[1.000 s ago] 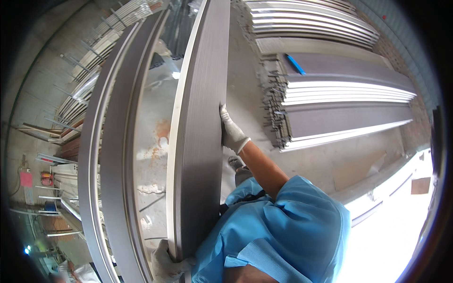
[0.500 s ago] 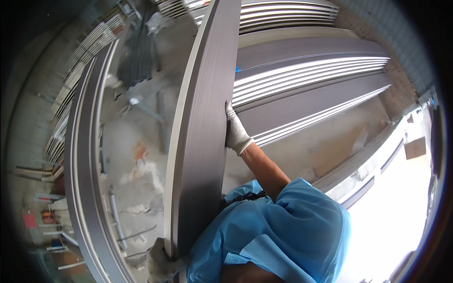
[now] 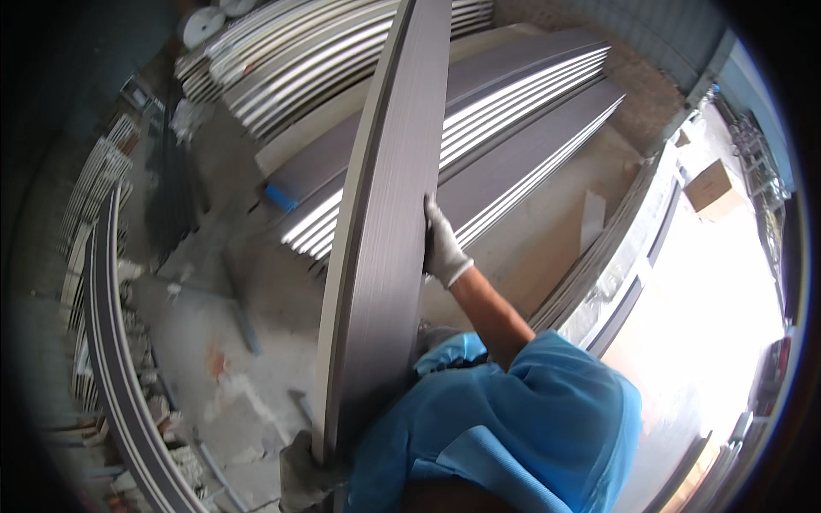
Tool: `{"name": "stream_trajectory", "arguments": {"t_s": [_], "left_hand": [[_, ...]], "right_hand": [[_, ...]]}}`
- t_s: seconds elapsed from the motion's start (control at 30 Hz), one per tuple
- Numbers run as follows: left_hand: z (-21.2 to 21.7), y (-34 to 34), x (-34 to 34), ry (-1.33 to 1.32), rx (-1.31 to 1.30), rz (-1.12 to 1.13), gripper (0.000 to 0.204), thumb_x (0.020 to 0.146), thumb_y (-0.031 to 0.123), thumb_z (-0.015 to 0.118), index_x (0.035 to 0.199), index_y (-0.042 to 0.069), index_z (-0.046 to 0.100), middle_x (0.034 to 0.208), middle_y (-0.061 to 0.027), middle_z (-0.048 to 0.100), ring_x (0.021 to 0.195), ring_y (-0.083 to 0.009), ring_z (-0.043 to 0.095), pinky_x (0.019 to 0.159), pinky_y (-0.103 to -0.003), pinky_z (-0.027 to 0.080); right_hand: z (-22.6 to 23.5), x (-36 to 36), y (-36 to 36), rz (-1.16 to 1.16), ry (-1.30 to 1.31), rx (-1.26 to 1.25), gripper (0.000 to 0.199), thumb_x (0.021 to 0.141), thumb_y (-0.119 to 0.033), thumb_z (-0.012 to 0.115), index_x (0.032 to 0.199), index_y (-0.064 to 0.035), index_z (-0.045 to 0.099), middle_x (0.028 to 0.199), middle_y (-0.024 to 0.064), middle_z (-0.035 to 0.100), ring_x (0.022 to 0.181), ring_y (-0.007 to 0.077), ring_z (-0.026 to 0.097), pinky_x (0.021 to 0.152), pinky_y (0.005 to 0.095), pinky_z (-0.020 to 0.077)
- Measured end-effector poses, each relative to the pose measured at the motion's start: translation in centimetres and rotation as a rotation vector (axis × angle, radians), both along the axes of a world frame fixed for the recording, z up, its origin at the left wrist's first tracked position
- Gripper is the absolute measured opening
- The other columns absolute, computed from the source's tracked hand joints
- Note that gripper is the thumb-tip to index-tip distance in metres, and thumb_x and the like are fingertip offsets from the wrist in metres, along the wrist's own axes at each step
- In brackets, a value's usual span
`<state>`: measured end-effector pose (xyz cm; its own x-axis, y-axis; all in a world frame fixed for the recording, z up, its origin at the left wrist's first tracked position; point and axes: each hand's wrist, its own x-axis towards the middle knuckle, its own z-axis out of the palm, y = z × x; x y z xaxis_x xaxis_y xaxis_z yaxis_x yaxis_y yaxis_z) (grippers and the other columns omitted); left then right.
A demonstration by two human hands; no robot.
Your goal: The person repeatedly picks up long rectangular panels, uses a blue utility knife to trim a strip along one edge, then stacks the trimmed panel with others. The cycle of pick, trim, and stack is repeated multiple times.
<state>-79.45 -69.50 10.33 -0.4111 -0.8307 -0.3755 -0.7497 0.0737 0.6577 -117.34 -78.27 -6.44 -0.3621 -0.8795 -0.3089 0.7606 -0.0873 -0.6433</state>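
A long grey-brown panel [image 3: 389, 197] with a pale left edge runs from close to my body up past the top of the view. My right hand [image 3: 446, 248], in a whitish glove, grips its right edge about midway, the thumb showing on the face and the other fingers hidden behind. Low in the view, my gloved left hand [image 3: 306, 474] holds the panel's near left edge, partly hidden by the panel and my blue clothing. Beyond my right hand lies a stack of similar panels [image 3: 530, 158] with bright white edges.
More stacked pale lengths [image 3: 299, 60] lie at the far side. Another long dark panel with light stripes [image 3: 107, 316] stands at left, beside piled strips [image 3: 94, 184]. A blue object [image 3: 280, 197] sits at the stack's end. At right are a cardboard box [image 3: 711, 188] and a bright floor area.
The view has turned to the right, so the panel stacks and the box shift left across the picture. Both hands keep their hold on the panel, which turns along with me.
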Motion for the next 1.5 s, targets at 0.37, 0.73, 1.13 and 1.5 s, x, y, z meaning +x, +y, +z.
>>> {"name": "stream_trajectory", "arguments": {"t_s": [0.37, 0.73, 1.13, 1.5], "left_hand": [[-3.3, -0.3, -18.8, 0.079, -0.049, -0.073, 0.047, 0.057, 0.024, 0.087, 0.085, -0.002, 0.058, 0.067, -0.0065, 0.063, 0.062, -0.0149, 0.062, 0.055, -0.031, 0.050], [-3.5, -4.3, -42.1, 0.135, 0.130, -0.070, 0.050, 0.060, 0.027, 0.087, 0.090, -0.004, 0.061, 0.074, -0.0085, 0.065, 0.070, -0.0138, 0.060, 0.064, -0.032, 0.050], [-9.0, -16.5, -56.0, -0.182, -0.024, -0.431, 0.079, 0.056, 0.035, 0.094, 0.112, -0.009, 0.058, 0.102, -0.0259, 0.069, 0.102, -0.0365, 0.068, 0.088, -0.041, 0.053], [-24.9, -24.0, -72.5, -0.249, 0.121, -0.562, 0.089, 0.053, 0.028, 0.097, 0.124, -0.006, 0.055, 0.121, -0.0236, 0.063, 0.116, -0.0347, 0.061, 0.100, -0.040, 0.049]], "right_hand": [[-4.8, -19.8, 6.4, -0.101, -0.076, -0.010, 0.099, 0.083, -0.077, 0.054, 0.152, -0.0097, 0.032, 0.151, 0.0153, 0.040, 0.137, 0.0340, 0.040, 0.110, 0.0588, 0.0335], [-6.1, -41.7, 11.5, -0.237, -0.261, 0.213, 0.109, 0.076, -0.078, 0.063, 0.152, -0.0059, 0.031, 0.155, 0.0173, 0.036, 0.140, 0.0365, 0.036, 0.112, 0.0603, 0.0276], [-10.4, -52.3, 11.4, -0.454, -0.370, 0.257, 0.078, 0.086, -0.062, 0.066, 0.137, -0.0048, 0.052, 0.134, 0.0200, 0.055, 0.122, 0.0342, 0.054, 0.105, 0.0490, 0.0411], [-22.0, -66.4, 12.1, -0.650, -0.401, 0.534, 0.062, 0.086, -0.051, 0.073, 0.120, -0.0003, 0.062, 0.114, 0.0169, 0.063, 0.098, 0.0280, 0.065, 0.082, 0.0427, 0.0549]]}}
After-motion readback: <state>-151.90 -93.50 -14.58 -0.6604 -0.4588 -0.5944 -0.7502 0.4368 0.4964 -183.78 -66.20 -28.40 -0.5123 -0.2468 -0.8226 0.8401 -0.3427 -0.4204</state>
